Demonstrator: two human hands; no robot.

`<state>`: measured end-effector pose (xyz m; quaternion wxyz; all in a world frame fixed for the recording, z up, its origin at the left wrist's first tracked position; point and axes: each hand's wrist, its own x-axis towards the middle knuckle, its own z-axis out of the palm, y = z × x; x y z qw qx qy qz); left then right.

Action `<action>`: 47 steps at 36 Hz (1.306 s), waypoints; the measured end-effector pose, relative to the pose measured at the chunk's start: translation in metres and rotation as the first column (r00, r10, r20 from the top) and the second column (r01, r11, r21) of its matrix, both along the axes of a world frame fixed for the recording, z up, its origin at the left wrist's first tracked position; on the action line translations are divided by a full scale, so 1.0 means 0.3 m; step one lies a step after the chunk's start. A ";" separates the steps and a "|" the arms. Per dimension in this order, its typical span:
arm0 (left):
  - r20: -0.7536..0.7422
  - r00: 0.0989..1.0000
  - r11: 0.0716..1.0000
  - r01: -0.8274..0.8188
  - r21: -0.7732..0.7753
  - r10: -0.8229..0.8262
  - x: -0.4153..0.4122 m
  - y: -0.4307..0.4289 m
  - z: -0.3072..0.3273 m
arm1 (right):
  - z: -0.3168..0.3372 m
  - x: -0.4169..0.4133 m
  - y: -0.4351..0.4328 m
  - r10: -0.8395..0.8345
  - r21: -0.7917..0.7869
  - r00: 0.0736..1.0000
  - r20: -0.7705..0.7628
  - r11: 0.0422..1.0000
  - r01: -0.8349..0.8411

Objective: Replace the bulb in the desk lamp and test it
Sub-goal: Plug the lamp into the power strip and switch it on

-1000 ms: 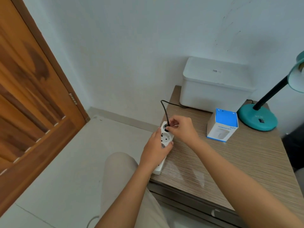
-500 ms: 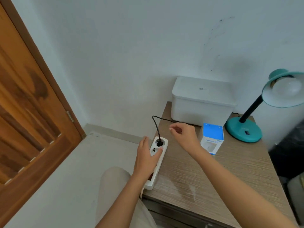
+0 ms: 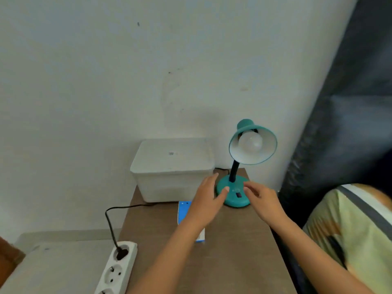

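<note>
A teal desk lamp [image 3: 233,200] stands at the far right of the wooden table, its shade tilted toward me with a white bulb [image 3: 250,142] in it, unlit. A dark switch [image 3: 238,195] sits on the front of its base. My left hand [image 3: 209,197] is open, its thumb touching the left side of the base. My right hand [image 3: 261,197] hovers open at the base's right side, fingers near the switch. The lamp's black plug [image 3: 121,252] sits in the top socket of the white power strip [image 3: 117,270] at the table's left edge.
A white lidded box [image 3: 171,168] stands against the wall left of the lamp. A blue and white bulb carton [image 3: 184,211] lies partly under my left forearm. The black cord [image 3: 110,221] loops off the table's left edge. A dark curtain and patterned bedding fill the right.
Both hands left the power strip and plug and moved right to the lamp's base. My view swung right, and the door is almost out of sight.
</note>
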<state>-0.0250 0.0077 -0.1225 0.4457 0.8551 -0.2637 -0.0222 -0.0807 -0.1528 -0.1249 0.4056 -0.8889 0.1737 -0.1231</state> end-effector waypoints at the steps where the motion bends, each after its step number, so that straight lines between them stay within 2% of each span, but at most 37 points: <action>1: -0.022 0.999 0.999 0.031 0.039 -0.030 0.017 -0.040 -0.016 | -0.023 0.010 -0.034 -0.013 0.005 1.000 -0.021 1.000 0.013; 6: -0.105 0.988 0.972 0.128 0.199 -0.109 0.107 -0.174 -0.136 | -0.130 0.086 -0.152 -0.030 0.079 0.990 -0.137 0.996 0.041; 9: -0.193 0.979 0.948 0.116 0.296 -0.060 0.150 -0.221 -0.217 | -0.185 0.141 -0.183 -0.029 0.140 0.984 -0.176 0.989 0.054; 12: -0.258 0.966 0.934 0.089 0.345 0.003 0.177 -0.258 -0.268 | -0.240 0.191 -0.199 0.015 0.176 0.989 -0.147 0.984 0.011; 21: -0.297 0.951 0.962 -0.001 0.275 0.086 0.209 -0.291 -0.364 | -0.317 0.254 -0.202 0.049 0.230 0.994 -0.096 0.973 -0.026; 28: -0.222 0.966 0.961 -0.070 0.268 0.133 0.231 -0.305 -0.424 | -0.337 0.263 -0.205 0.031 0.253 0.999 -0.010 0.967 -0.027; 47: -0.218 0.968 0.976 -0.083 0.202 0.127 0.217 -0.298 -0.421 | -0.356 0.273 -0.185 0.004 0.254 0.997 0.079 0.967 -0.025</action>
